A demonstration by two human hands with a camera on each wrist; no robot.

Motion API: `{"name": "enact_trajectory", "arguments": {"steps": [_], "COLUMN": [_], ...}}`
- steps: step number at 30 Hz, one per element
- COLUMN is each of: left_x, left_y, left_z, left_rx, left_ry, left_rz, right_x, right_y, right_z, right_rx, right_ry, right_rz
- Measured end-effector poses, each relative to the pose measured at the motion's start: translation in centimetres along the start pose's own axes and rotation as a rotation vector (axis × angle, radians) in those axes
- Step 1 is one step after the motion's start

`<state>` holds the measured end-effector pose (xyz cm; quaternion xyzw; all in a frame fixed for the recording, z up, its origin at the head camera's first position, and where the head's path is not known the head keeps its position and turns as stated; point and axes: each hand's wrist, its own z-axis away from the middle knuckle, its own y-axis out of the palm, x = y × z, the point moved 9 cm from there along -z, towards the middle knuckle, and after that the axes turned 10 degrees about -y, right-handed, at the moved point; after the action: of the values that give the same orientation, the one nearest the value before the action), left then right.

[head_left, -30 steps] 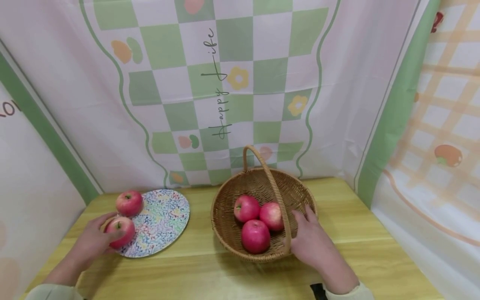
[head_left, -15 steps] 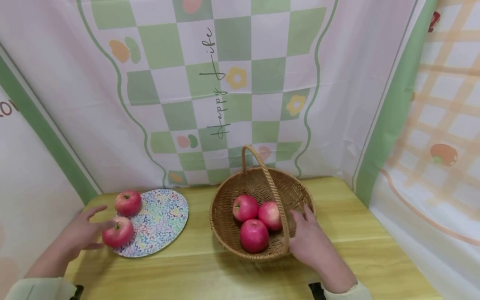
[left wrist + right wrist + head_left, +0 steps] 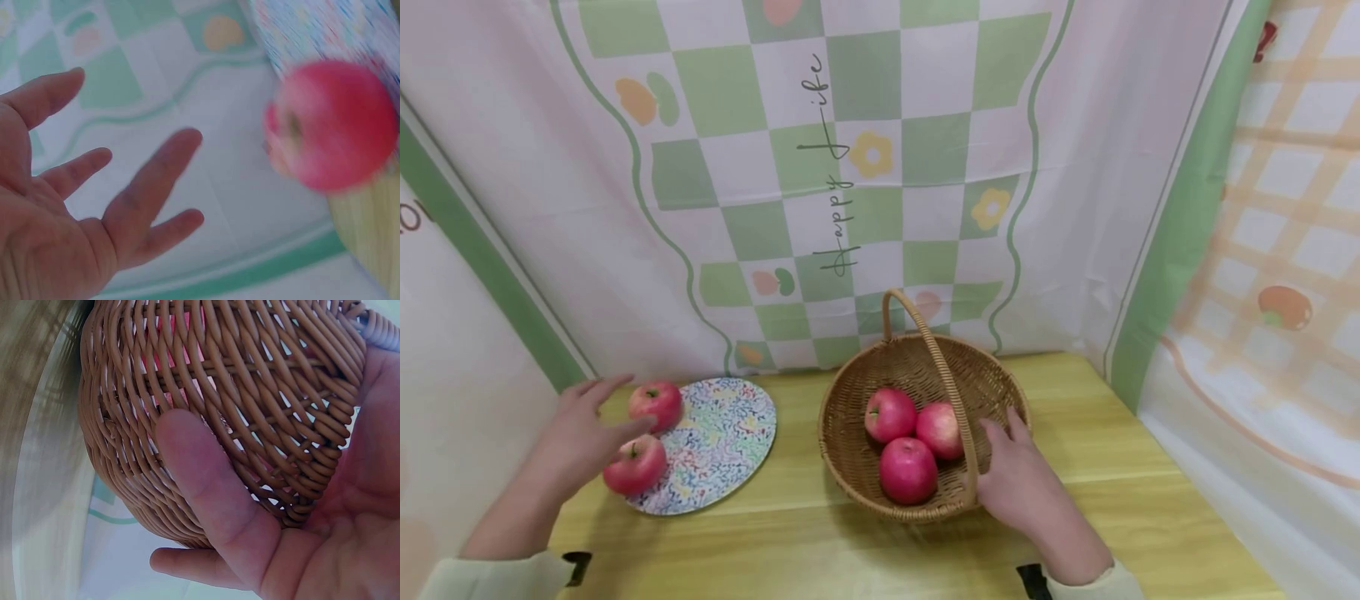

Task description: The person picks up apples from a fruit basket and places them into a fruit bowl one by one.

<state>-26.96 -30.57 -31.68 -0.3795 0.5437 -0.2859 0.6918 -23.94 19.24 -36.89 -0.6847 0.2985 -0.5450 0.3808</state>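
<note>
My left hand hovers with fingers spread and holds nothing. In the head view its thumb overlaps the far apple on the speckled round plate; a nearer apple sits at the plate's left edge, below the hand. The left wrist view shows spread fingers apart from a blurred red apple. My right hand grips the wicker basket at its right rim, beside the handle's base. In the right wrist view one finger lies along the outer weave. Three red apples rest inside the basket.
Both plate and basket stand on a wooden table. The basket's arched handle rises over its right half. A checked curtain hangs right behind the table, with more cloth at both sides.
My left hand let go of the nearer apple, drew back to the left, then rose and moved forward toward the far apple. The right hand and basket stay put.
</note>
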Motion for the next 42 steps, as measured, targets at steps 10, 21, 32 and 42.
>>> {"name": "enact_trajectory", "arguments": {"steps": [10, 21, 32, 42], "left_x": [-7.7, -15.2, -18.8, -20.9], "left_y": [3.7, 9.6, 13.3, 16.5], "left_z": [2.1, 3.2, 2.4, 2.3], "left_rx": [0.302, 0.438, 0.477, 0.360], "left_ry": [0.258, 0.462, 0.482, 0.525], "left_rz": [0.615, 0.664, 0.658, 0.448], "right_x": [0.1, 0.1, 0.2, 0.4], "right_y": [-0.1, 0.1, 0.1, 0.1], "right_z": [0.0, 0.0, 0.0, 0.1], "right_rx": [-0.007, 0.001, -0.002, -0.004], "right_ry": [-0.007, -0.003, 0.002, 0.005], "right_rz": [-0.001, -0.005, -0.004, 0.019]}}
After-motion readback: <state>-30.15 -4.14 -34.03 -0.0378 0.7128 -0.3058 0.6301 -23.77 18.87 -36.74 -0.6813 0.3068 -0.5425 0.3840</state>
